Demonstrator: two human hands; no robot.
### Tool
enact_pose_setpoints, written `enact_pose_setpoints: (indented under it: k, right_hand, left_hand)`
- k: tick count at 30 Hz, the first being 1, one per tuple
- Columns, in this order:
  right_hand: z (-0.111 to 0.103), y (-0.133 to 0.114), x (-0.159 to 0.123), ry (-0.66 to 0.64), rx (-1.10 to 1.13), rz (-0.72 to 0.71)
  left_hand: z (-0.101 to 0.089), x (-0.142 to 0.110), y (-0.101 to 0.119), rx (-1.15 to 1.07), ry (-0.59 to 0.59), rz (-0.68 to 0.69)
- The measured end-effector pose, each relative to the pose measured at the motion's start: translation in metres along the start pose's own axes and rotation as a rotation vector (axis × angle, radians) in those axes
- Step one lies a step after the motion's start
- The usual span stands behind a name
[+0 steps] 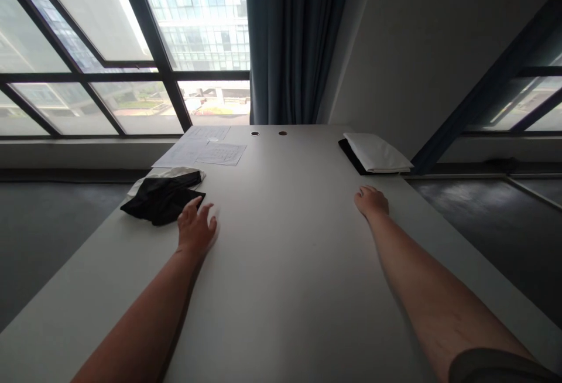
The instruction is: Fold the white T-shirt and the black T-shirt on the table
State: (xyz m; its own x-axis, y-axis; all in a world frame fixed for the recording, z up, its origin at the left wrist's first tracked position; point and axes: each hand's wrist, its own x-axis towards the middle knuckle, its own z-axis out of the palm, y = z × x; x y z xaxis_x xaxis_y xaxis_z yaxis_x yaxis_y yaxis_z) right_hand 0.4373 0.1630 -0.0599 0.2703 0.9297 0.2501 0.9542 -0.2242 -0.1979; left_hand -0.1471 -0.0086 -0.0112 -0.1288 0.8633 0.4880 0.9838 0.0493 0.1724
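Note:
My left hand (196, 228) is open over the left side of the white table (281, 242), its fingers spread and slightly bent. Its fingertips reach the near right edge of a crumpled black cloth-like piece (162, 198); I cannot tell whether they touch it. Part of a whitish, bag-like piece (139, 185) shows from under the black one. On the right, my right hand (372, 201) rests on the tabletop with its fingers curled in, and nothing shows in them. Just beyond it lies a folded white piece (380, 153) on top of a flat black piece (351, 157).
Printed paper sheets (222, 153) lie at the table's far left. Two round holes (255, 133) are near the far edge. Behind the table hang a blue curtain (294, 43) and a dark-framed window (167, 72). Grey floor (39, 242) borders the table.

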Motion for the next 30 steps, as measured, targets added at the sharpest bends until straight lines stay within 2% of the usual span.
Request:
enact_pose_setpoints:
  k: [2,4,7,9,11,13,17,20,28,30]
  right_hand:
    - [-0.001,-0.005,-0.016,0.011,0.032,-0.043]
    - [-0.001,-0.011,-0.035,0.028,0.090,-0.126]
    - [-0.003,-0.024,-0.065,0.011,0.185,-0.305]
    - [-0.005,-0.032,-0.080,-0.028,0.219,-0.423]
    - [-0.008,-0.040,-0.090,-0.058,0.230,-0.503]
    - [-0.011,-0.045,-0.094,-0.069,0.236,-0.534]
    - [-0.013,-0.048,-0.092,-0.066,0.257,-0.524]
    - [-0.013,-0.047,-0.092,-0.070,0.270,-0.523]
    - [-0.014,-0.048,-0.093,-0.085,0.295,-0.516]
    - [-0.014,-0.048,-0.093,-0.086,0.289,-0.517]
  left_hand:
    - [-0.004,0.012,-0.024,0.076,0.095,-0.116]
    - [-0.005,0.020,-0.046,0.109,0.120,-0.262]
    - [0.001,0.023,-0.073,0.056,-0.019,-0.485]
    - [0.010,0.023,-0.082,0.011,-0.106,-0.540]
    - [0.017,0.021,-0.086,-0.010,-0.116,-0.532]
    - [0.022,0.021,-0.085,-0.028,-0.073,-0.523]
    - [0.023,0.020,-0.083,-0.100,0.064,-0.536]
    - [0.022,0.019,-0.082,-0.124,0.118,-0.535]
    - [0.019,0.018,-0.074,-0.094,0.051,-0.486]
    - [0.016,0.020,-0.079,-0.071,0.085,-0.492]
